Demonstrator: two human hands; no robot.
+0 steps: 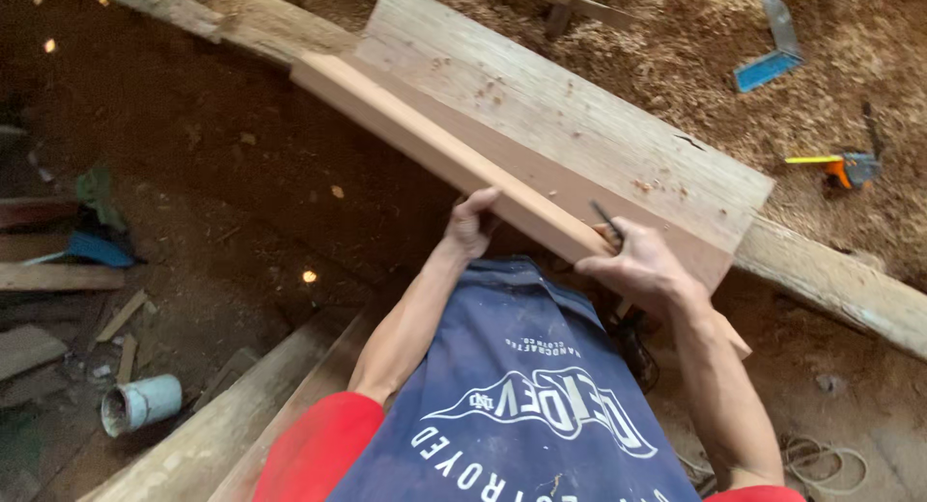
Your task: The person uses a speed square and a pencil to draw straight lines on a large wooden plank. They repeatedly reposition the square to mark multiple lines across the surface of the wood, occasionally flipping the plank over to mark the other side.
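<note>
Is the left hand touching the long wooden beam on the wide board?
Touching. In the head view the left hand grips the edge of the long wooden beam, with fingers curled over its top face and no gap visible.

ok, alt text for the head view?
Looking down, a person's left hand grips the edge of a long pale wooden plank, and the right hand holds a dark pencil-like tool against it. The plank lies on a wider board over a sawdust-covered floor.
</note>
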